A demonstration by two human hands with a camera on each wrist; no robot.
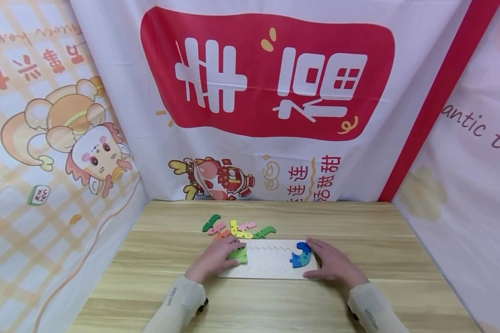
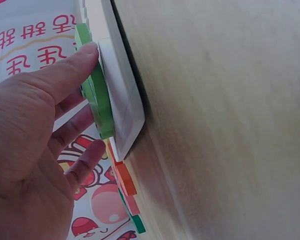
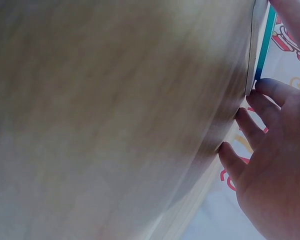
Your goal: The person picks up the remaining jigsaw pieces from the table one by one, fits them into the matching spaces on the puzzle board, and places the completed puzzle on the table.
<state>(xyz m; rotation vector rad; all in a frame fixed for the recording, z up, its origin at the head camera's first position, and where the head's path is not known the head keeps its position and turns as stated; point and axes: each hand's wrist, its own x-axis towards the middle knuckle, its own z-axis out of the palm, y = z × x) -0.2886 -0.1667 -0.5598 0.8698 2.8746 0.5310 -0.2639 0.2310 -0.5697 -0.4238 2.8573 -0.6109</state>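
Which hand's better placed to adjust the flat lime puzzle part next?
Likely the left hand, touching the lime part; the right hand is at the opposite end of the white rectangular board.

The white board (image 1: 271, 262) bears a green piece (image 1: 242, 255) left, blue pieces (image 1: 302, 259) right.

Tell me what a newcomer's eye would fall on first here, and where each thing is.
The big red panel with white characters dominates, on the cloth behind the wooden table. Next come the white board on the table, its light green shape at the left hand and its blue shape by the right hand. Just beyond the board lie bright loose pieces.
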